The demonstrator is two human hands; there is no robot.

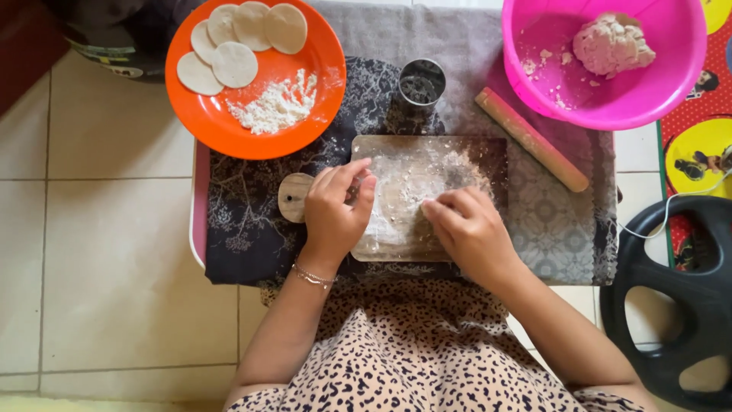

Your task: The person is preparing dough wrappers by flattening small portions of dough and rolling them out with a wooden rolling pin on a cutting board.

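A floured wooden cutting board (415, 164) lies on a patterned cloth in front of me. My left hand (338, 210) rests on the board's left edge near its round handle (294, 197), fingers curled loosely. My right hand (467, 226) lies on the board's right part, fingertips pressed into the floury surface. Whether a thin piece of dough is under the fingers I cannot tell. A wooden rolling pin (531, 140) lies diagonally right of the board. A round metal cutter (421, 85) stands just behind the board.
An orange plate (305, 126) at back left holds several cut dough rounds (235, 64) and a flour pile (277, 103). A pink bowl (671, 84) at back right holds a dough lump (612, 44). A black weight plate (675, 294) lies at right on the tiled floor.
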